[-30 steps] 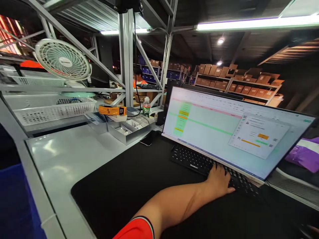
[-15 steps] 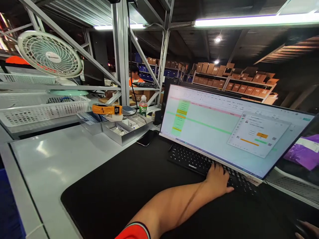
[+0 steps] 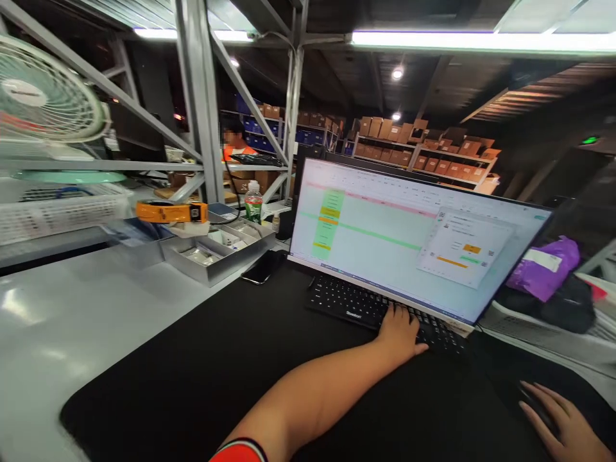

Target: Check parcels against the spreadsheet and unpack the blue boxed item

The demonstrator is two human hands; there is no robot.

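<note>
My left hand (image 3: 399, 333) rests on the black keyboard (image 3: 346, 301), fingers apart on the keys, forearm lying across the black desk mat (image 3: 216, 359). Behind the keyboard a wide monitor (image 3: 394, 237) shows a spreadsheet with green and orange cells and a small dialog window. My right hand (image 3: 561, 420) is at the bottom right corner, fingers stretched flat over a dark shape that may be a mouse; I cannot make it out clearly.
A black phone (image 3: 260, 269) lies by a metal compartment tray (image 3: 212, 253), with an orange device (image 3: 168, 212) and a green bottle (image 3: 253, 202) behind. A white fan (image 3: 43, 96) and mesh basket (image 3: 58, 215) stand left. A purple package (image 3: 543, 266) lies right. A person (image 3: 235, 144) sits beyond the steel racks.
The view has swung to the right, so the desk things have slid left. My right hand has come into view at the bottom right. The left hand stays on the keyboard.
</note>
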